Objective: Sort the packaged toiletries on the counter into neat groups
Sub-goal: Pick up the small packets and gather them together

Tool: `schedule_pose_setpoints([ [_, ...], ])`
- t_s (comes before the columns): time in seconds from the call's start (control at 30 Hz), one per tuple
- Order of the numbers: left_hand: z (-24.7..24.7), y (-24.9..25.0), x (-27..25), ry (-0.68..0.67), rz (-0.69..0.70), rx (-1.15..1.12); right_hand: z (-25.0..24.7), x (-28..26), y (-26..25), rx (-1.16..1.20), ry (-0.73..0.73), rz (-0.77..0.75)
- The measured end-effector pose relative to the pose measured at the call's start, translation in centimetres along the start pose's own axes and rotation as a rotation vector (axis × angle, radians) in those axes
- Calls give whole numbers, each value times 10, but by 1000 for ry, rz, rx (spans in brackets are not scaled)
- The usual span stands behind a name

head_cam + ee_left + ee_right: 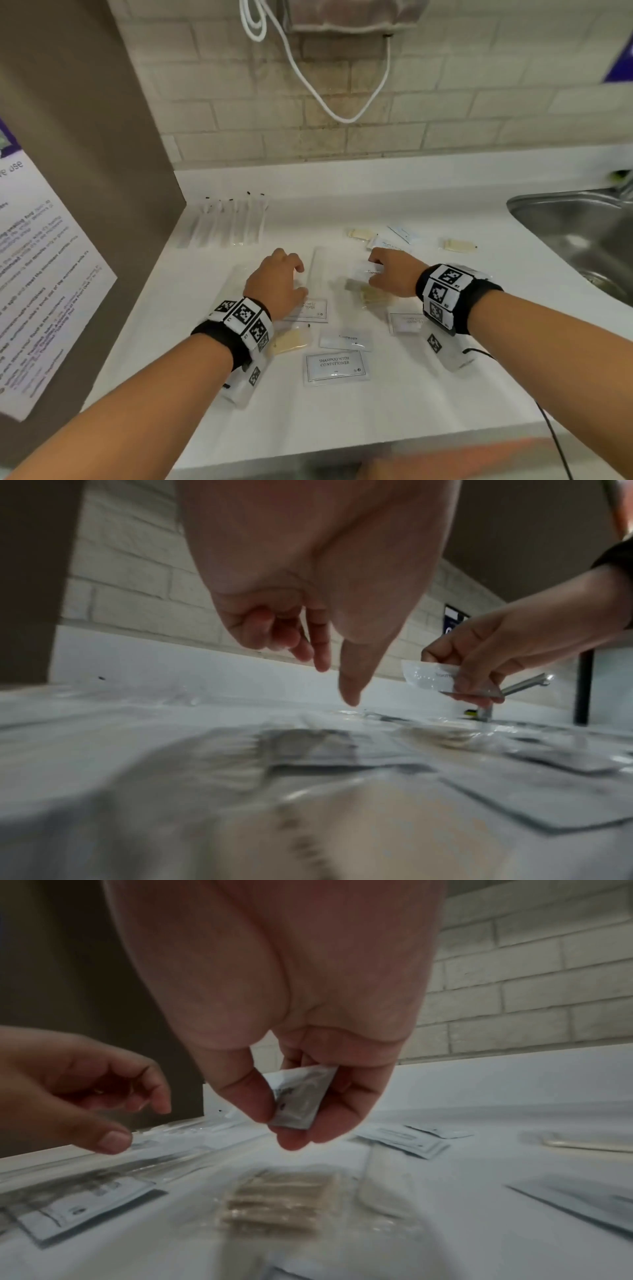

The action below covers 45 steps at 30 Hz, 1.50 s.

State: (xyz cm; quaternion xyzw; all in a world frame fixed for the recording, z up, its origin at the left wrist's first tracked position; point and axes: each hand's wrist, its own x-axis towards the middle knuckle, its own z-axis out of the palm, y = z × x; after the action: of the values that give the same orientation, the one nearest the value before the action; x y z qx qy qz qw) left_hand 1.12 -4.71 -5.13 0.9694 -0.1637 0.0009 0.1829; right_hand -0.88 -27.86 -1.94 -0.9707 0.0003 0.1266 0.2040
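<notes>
Packaged toiletries lie spread on the white counter (394, 411). My right hand (374, 271) (286, 1125) pinches a small white toothpaste sachet (301, 1093) (428, 676) between thumb and fingers, lifted off the counter above a clear packet of cotton buds (371, 295) (277, 1202). My left hand (297, 278) (334, 683) hovers just over the counter with loosely curled fingers, holding nothing; a shampoo sachet (311, 310) lies partly under it. A long clear packet (320, 270) lies between the hands. Nearer me are a shampoo-with-conditioner sachet (337, 366), another toothpaste sachet (346, 341) and a yellowish packet (291, 342).
A row of long clear packets (226, 222) lies at the back left against a brown panel (85, 171). Beige packets (459, 245) and pale sachets (402, 234) lie further back. A steel sink (582, 236) is at the right. A white cord (342, 116) hangs on the brick wall.
</notes>
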Motion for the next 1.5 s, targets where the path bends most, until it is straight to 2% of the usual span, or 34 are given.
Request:
schedule_pose_setpoints([
  [0.03,3,11,1,-41,21,-61,-3,-5,8,2,3,12],
  [0.13,13,40,-4,-300,79,-185,-14,-19,31,-5,-12,31],
  [0.23,22,58,-11,-430,170,-24,-19,-29,50,-62,-91,13],
  [0.33,25,66,-4,-440,178,28,-18,-34,64,-114,-172,-9],
  [0.47,31,74,6,-472,143,65,-15,-37,75,-122,-192,-13],
  [0.57,32,81,11,-445,121,15,-13,-36,74,-118,-206,-46],
  [0.63,30,86,16,-389,71,-125,-13,-33,72,-71,-201,-74],
  [0.73,24,97,23,-311,-42,-496,-16,-30,69,17,-189,-138],
  [0.8,21,108,25,-296,-88,-646,-19,-27,69,66,-171,-205],
  [0.93,20,124,35,-265,-31,-566,-24,-23,73,328,-103,-232],
  [1.03,24,139,39,-346,-53,-632,-33,-24,83,534,-44,-173],
  [1.23,35,167,49,-484,83,-599,-53,-36,117,611,117,-27],
  [1.37,36,184,54,-556,95,-571,-61,-36,128,666,134,15],
  [1.5,36,188,60,-542,81,-514,-66,-24,128,655,167,-8],
])
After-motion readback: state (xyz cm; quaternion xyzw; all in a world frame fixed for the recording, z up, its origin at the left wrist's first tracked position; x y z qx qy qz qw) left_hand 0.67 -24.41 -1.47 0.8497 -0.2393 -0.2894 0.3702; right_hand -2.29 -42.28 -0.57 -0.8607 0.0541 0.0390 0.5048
